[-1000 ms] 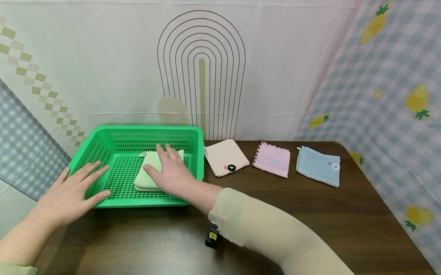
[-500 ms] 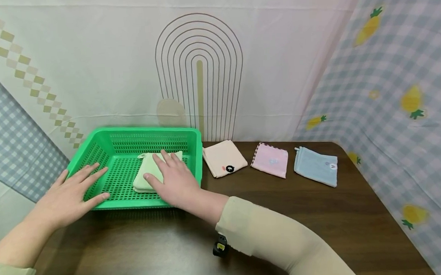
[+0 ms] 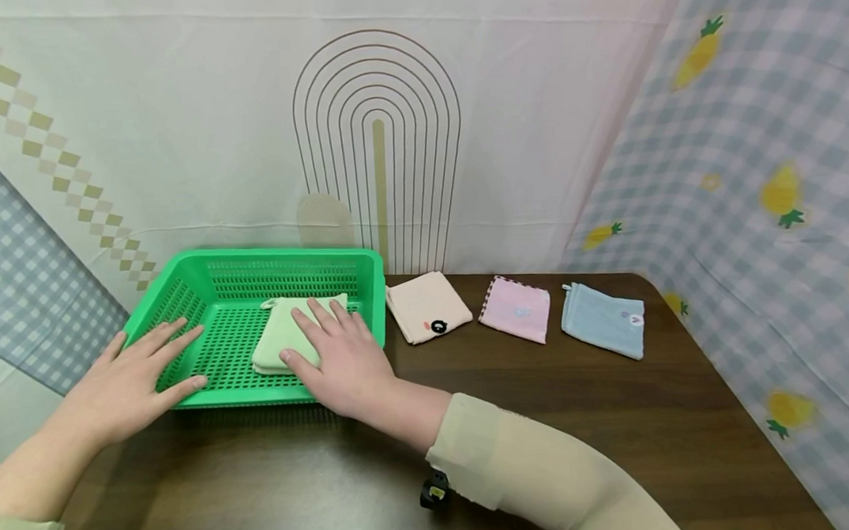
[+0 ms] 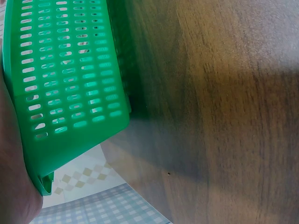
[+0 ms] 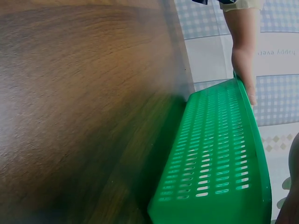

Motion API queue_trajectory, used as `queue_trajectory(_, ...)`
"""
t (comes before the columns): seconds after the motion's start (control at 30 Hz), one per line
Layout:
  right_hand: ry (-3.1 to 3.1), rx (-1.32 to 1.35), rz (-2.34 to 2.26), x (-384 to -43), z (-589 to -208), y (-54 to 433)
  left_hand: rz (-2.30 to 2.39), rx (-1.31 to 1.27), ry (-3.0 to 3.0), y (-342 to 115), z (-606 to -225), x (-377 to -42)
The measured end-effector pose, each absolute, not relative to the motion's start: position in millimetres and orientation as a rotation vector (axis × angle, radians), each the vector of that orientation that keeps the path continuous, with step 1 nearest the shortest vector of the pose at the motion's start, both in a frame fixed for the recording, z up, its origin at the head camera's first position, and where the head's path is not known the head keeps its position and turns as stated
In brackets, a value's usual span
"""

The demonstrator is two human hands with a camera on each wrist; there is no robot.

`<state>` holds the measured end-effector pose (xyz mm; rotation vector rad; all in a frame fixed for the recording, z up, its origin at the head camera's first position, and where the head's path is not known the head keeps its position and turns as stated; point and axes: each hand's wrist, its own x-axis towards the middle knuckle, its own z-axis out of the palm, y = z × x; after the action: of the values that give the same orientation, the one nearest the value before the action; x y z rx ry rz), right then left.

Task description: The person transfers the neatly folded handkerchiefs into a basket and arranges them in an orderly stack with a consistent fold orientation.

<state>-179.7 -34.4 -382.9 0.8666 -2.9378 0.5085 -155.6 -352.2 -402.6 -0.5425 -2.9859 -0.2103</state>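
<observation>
In the head view a green plastic basket point(image 3: 231, 397) with slotted walls stands at the left of the table. My left hand point(image 3: 127, 385) rests at its front left corner, fingers spread and straight over the rim. Inside the basket, towards its right side, lies a folded pale green towel point(image 3: 280, 338) with a small hanging loop. Above that towel is my right hand point(image 3: 350, 359), palm down, its straight fingers overlapping the cloth and hiding its right part. In the right wrist view the left hand point(image 5: 244, 70) shows at the basket's far end.
Right of the basket, a cream folded towel point(image 3: 426, 300), a pink one point(image 3: 515, 308) and a blue one point(image 3: 603, 320) lie in a row on the dark wooden table point(image 3: 544, 402). A pale printed curtain point(image 3: 518, 134) hangs behind, with checked fabric point(image 3: 735, 204) at the right.
My right hand has drawn back a little towards me over the pale green towel, uncovering more of it. The left hand keeps its place on the basket, and the head view has shifted slightly.
</observation>
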Motion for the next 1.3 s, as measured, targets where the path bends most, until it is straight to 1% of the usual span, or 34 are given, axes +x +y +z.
queue_trajectory(1.0, -2.865, 0.88, 0.549, -158, -399, 39, -0.234, -0.528, -3.0, -352, -403, -156)
queue_trajectory(1.3, -2.826, 0.857, 0.57, -156, -405, 60, -0.249, -0.514, -3.01, -352, -401, -155)
